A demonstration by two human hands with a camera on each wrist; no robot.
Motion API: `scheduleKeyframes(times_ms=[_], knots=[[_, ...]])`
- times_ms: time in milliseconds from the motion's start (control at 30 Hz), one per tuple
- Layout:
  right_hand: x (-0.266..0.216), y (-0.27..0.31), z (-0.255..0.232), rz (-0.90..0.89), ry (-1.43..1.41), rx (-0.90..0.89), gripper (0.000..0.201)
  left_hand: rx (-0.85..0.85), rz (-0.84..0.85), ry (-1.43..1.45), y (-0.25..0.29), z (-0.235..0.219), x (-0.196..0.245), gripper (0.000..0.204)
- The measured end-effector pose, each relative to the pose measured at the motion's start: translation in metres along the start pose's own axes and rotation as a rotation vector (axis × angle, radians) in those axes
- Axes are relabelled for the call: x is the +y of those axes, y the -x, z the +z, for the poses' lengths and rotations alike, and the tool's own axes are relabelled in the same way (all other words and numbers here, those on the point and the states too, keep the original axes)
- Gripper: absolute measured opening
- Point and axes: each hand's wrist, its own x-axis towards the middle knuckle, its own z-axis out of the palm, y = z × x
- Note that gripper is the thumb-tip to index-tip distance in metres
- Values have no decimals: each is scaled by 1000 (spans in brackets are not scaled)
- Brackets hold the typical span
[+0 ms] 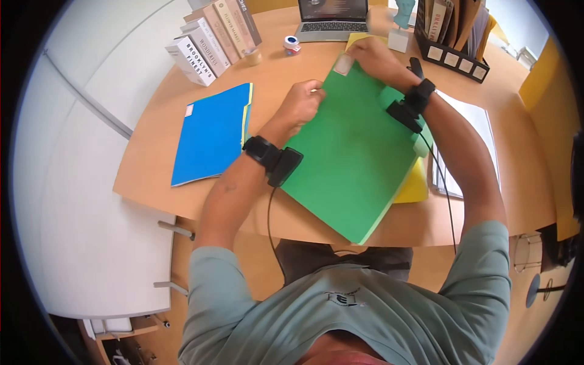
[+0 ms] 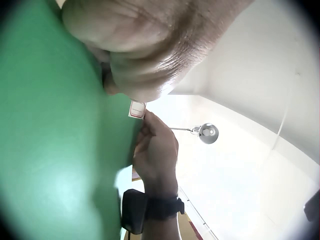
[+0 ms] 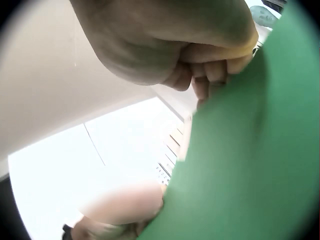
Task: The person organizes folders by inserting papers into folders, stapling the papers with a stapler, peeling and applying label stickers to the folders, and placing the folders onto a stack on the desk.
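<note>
A green folder (image 1: 353,152) with a small white label (image 1: 344,64) near its top corner lies at a slant before me, held in both hands. My left hand (image 1: 300,104) grips its left edge, the thumb lying along that edge. At the top corner, beside the label, my right hand (image 1: 376,59) pinches the folder with curled fingers (image 3: 216,71). Under the green folder, part of a yellow folder (image 1: 412,187) sticks out at the right. To the left a blue folder (image 1: 213,137) rests flat on the table.
White papers (image 1: 477,131) lie to the right, partly behind my forearm. At the back stand books (image 1: 213,45), a laptop (image 1: 333,27) and a black organizer (image 1: 450,61) full of folders. A small round blue-and-white object (image 1: 292,44) sits near the books. The table's front edge (image 1: 267,228) runs close to me.
</note>
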Motion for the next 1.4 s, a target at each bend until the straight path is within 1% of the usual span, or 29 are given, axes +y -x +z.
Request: scheduleKeyframes(times_ms=[33, 100, 167, 200, 267, 300, 333, 400, 433, 500, 600, 667, 700, 733, 767, 800, 867, 933, 1000, 1067, 1100, 1200, 1233, 1300, 1333, 1400], knots=[[-3, 7, -7, 21, -159, 8, 36, 43, 31, -64, 0, -11, -6, 17], [-13, 33, -28, 71, -470, 30, 37, 119, 100, -187, -2, -58, -33, 14], [-2, 53, -48, 60, -412, 30, 39, 234, 36, -191, 0, -118, -60, 18], [6, 64, -57, 58, -384, 31, 40, 333, -77, -188, 21, -134, -38, 21], [23, 86, -75, 58, -373, -48, 32, 382, -85, -244, 23, -220, -90, 19], [29, 97, -81, 57, -368, -88, 29, 415, -188, -313, 33, -247, -93, 19], [30, 108, -87, 85, -346, -62, 30, 450, -292, -383, 46, -268, -97, 20], [28, 132, -91, 136, -303, -17, 34, 560, -336, -322, 61, -296, -118, 19], [27, 142, -86, 186, -374, 75, 40, 570, -362, -344, 64, -311, -129, 18], [37, 154, -89, 204, -401, 52, 40, 590, -417, -386, 71, -337, -154, 18], [41, 166, -88, 234, -435, 24, 40, 569, -363, -633, 72, -359, -178, 25], [46, 176, -88, 264, -493, -4, 39, 578, -329, -945, 58, -381, -200, 28], [45, 178, -87, 278, -542, -22, 39, 577, -300, -1095, 44, -378, -209, 30], [45, 179, -85, 291, -590, -38, 39, 540, -218, -972, 30, -355, -192, 31], [43, 179, -82, 293, -622, -53, 39, 505, -142, -849, 18, -317, -147, 32], [43, 178, -77, 328, -694, -51, 38, 474, -69, -729, 7, -278, -117, 34], [39, 172, -69, 329, -768, -66, 39, 324, 14, -71, -35, -214, -101, 34], [43, 162, -62, 311, -747, -68, 39, 147, 215, 86, -47, -124, -53, 31], [39, 157, -56, 318, -725, -58, 38, -38, 339, -122, -71, -76, -48, 32], [31, 152, -53, 353, -697, -37, 38, -117, 311, 14, -74, -32, -40, 33], [34, 148, -49, 368, -654, -21, 37, -158, 293, 81, -74, -18, -37, 33], [46, 139, -44, 389, -601, -119, 35, -162, 186, 197, -77, -1, -43, 34], [44, 140, -44, 403, -609, -98, 32, -154, 171, 247, -78, 0, -45, 34], [39, 143, -48, 442, -723, -30, 33, -129, 133, 349, -76, 0, -51, 35], [38, 144, -48, 463, -781, -4, 34, -124, 145, 364, -74, 1, -54, 35], [47, 130, -52, 445, -993, -48, 35, -110, 176, 383, -75, -2, -59, 35]])
